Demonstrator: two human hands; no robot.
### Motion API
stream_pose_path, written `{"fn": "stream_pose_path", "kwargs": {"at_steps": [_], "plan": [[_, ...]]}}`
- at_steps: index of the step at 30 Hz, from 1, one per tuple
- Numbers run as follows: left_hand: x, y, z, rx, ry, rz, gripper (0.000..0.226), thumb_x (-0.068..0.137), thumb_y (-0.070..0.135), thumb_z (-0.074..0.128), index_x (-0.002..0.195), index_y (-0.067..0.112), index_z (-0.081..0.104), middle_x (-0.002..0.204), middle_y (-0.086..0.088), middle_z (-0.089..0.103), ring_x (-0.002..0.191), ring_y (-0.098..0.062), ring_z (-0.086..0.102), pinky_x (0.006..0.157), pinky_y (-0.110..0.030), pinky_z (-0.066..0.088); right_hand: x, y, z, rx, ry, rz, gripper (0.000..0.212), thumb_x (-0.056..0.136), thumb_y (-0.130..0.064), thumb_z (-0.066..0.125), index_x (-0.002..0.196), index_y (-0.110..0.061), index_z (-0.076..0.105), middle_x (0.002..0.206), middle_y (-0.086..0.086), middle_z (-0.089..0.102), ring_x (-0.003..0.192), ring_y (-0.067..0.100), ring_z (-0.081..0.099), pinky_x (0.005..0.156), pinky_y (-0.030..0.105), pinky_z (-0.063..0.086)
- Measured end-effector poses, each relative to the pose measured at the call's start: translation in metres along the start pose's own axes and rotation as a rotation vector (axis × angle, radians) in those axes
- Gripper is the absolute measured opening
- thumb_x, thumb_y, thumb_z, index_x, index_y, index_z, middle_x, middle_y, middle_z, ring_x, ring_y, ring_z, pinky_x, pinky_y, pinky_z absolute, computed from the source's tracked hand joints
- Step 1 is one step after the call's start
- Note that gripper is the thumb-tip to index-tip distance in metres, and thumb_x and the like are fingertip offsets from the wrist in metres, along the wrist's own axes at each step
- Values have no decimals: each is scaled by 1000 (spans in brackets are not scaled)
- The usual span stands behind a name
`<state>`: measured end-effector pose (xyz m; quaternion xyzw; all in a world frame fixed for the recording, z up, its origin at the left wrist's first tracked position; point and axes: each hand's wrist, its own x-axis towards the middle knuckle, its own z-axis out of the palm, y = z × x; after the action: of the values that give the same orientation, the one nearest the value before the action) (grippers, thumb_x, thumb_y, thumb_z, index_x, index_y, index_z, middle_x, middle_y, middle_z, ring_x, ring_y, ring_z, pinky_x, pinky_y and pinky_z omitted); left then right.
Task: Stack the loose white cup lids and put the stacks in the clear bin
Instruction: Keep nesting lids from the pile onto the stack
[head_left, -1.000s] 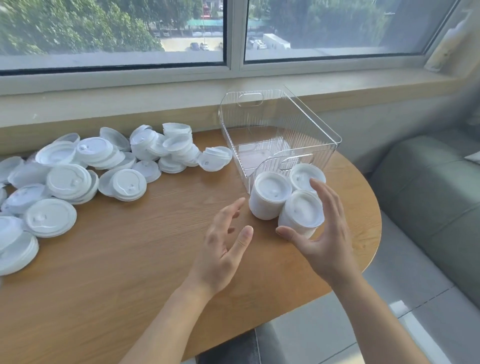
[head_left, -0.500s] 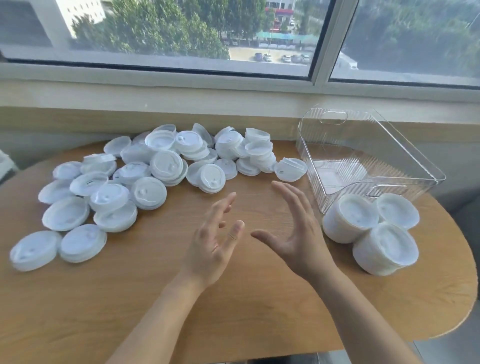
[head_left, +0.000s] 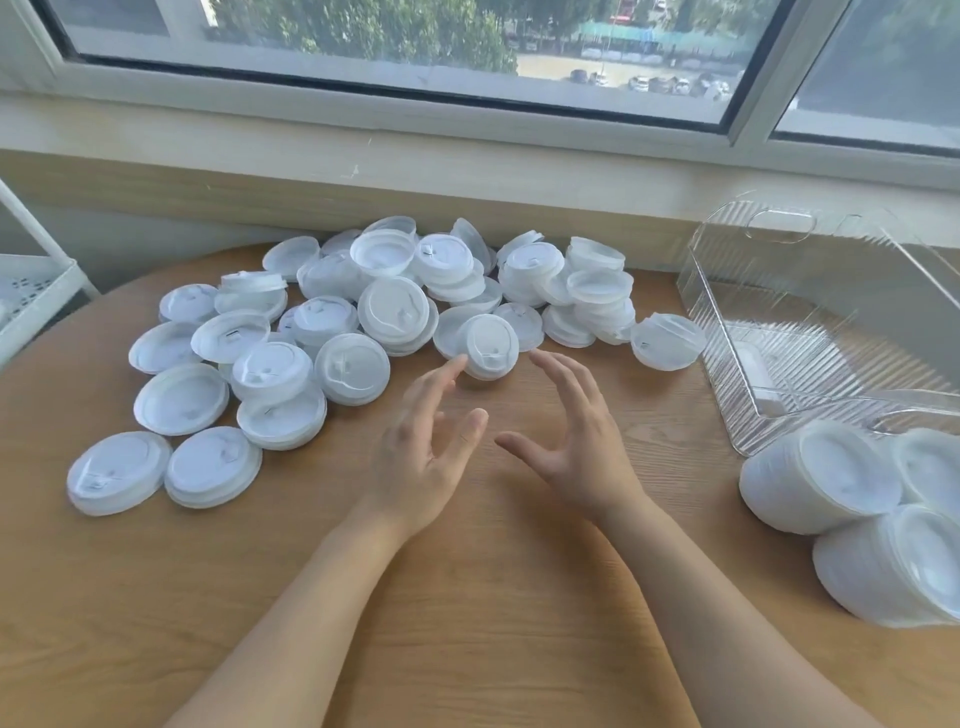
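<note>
Both hands had come away from the stacked lids (head_left: 821, 480), which now sat at the frame's right edge, and reached toward the loose white lids (head_left: 395, 306) heaped across the upper middle. Left hand (head_left: 426, 457) and right hand (head_left: 576, 447) were spread open, holding nothing. At upper right on the wooden table (head_left: 467, 597) stood the clear bin (head_left: 810, 338).

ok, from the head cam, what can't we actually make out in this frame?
- Tall stacks of white plastic lids at right: the frame's right edge cuts them; count unreadable.
- Clear ribbed plastic bin: right side cut off; a pale shape inside is blurred by the ribs.
- Loose white cup lids: overlapping, so the total is hidden.
- Left hand: forefinger near one lid, contact unclear. Right hand is open, holding nothing.
</note>
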<state>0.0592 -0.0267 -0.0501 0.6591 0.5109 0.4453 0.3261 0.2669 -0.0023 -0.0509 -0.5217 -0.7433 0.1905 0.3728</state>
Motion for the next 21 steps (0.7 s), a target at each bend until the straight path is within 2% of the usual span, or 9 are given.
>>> {"fn": "stream_pose_path", "kwargs": {"at_steps": [2,6,10,14,17,19,21], "plan": [[8,-7,5,49,15,-8,56,103,40,61,155,35,43,148,26,46,139,-2,47,99,-23,48,7,9,6,-5,-3,4,88,80,-41,89,155,-28,44,152,-11,45,145,0,36,116,10,25],[24,-18,12,118,29,16,60,101,28,65,156,30,42,147,18,49,134,-3,50,102,-16,45,22,20,17,0,-17,26,90,81,-42,88,156,-30,41,154,-11,42,145,4,38,118,23,33],[34,-22,12,108,57,-17,63,100,21,66,156,33,40,147,15,51,133,1,50,100,-13,45,42,21,30,16,2,17,90,82,-46,86,157,-26,40,153,-9,44,141,2,38,115,16,29],[33,-23,12,126,62,-28,66,99,14,67,158,28,40,147,10,55,131,3,53,102,-13,44,63,21,44,23,-5,39,94,81,-44,87,159,-26,38,157,-6,45,145,11,39,119,31,35],[32,-21,14,128,51,-17,69,98,9,67,158,25,40,148,10,56,130,6,53,105,-11,41,72,20,50,18,7,43,88,83,-39,85,157,-27,41,155,-5,49,142,14,43,118,40,39],[31,-21,15,113,61,-23,69,97,8,68,158,26,40,146,12,56,128,6,54,104,-12,42,71,19,50,2,54,44,79,86,-42,81,154,-25,45,148,-5,54,136,13,47,114,39,42],[30,-21,15,98,79,-31,70,97,8,69,158,25,40,145,14,56,128,3,56,103,-13,43,67,17,47,-10,100,47,74,88,-47,80,151,-25,48,141,-7,56,130,8,49,111,32,42]]}}
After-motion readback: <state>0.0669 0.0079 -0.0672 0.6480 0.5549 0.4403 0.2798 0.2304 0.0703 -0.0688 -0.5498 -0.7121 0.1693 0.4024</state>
